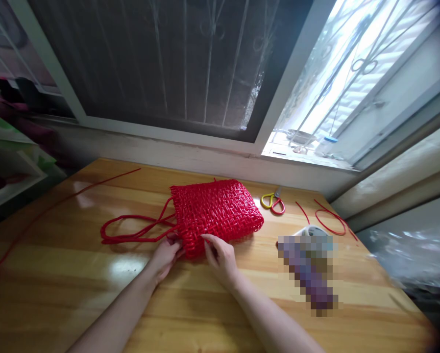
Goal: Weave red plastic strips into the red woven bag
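A red woven bag lies on its side on the wooden table, its rim facing left. Its looped red handles stretch out over the tabletop to the left. My left hand is closed on the bag's near rim corner, below where a handle joins; some of its fingertips are hidden there. Just to the right, my right hand pinches the near side of the weave with bent fingers. Whether a loose strand is between those fingers is too small to tell.
Scissors with yellow and red handles lie behind the bag's right end. Farther right are red cord pieces, a white roll and a blurred-out item. One long red cord crosses the table's left side. A barred window stands behind.
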`<state>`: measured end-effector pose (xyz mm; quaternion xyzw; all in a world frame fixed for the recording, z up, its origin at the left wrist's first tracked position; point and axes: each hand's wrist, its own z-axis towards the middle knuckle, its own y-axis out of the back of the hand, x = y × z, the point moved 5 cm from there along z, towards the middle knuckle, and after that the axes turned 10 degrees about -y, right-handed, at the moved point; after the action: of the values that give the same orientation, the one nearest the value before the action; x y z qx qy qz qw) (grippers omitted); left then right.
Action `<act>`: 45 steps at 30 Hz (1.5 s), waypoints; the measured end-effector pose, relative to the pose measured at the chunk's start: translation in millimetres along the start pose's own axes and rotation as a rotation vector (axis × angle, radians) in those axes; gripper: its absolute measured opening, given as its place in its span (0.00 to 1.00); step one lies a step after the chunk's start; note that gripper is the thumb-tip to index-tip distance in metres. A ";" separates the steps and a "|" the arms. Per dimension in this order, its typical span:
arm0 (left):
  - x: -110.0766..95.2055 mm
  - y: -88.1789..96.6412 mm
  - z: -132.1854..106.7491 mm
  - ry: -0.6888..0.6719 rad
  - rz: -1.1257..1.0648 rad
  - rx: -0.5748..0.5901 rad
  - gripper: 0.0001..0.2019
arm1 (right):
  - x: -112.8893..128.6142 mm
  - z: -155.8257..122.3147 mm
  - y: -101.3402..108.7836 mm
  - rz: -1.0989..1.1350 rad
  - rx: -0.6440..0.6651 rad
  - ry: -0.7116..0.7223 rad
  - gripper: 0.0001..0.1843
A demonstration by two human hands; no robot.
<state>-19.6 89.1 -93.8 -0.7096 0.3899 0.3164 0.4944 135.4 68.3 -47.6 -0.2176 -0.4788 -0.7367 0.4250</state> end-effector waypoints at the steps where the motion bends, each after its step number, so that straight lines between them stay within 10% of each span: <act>1: -0.5 -1.8 0.0 0.012 0.004 0.018 0.13 | 0.3 0.1 -0.1 -0.001 -0.001 0.001 0.14; 25: -1.0 -14.9 -1.4 0.071 0.015 0.159 0.13 | 4.0 -2.7 -0.3 -0.073 0.018 -0.039 0.12; 34: -2.7 -12.9 -8.3 0.134 0.005 0.390 0.09 | 20.6 -3.4 -6.0 -0.261 0.020 -0.009 0.13; 41: -14.1 -3.0 -7.6 0.136 -0.245 0.469 0.22 | 0.6 -5.5 5.8 0.531 0.194 -0.581 0.17; 45: -10.1 -11.2 -11.0 0.147 -0.182 0.453 0.17 | 1.1 -21.8 38.7 0.592 0.282 -0.750 0.17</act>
<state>-14.2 83.5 -76.8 -0.6340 0.4202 0.1231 0.6374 168.9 41.5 -36.4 -0.5346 -0.6113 -0.3836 0.4397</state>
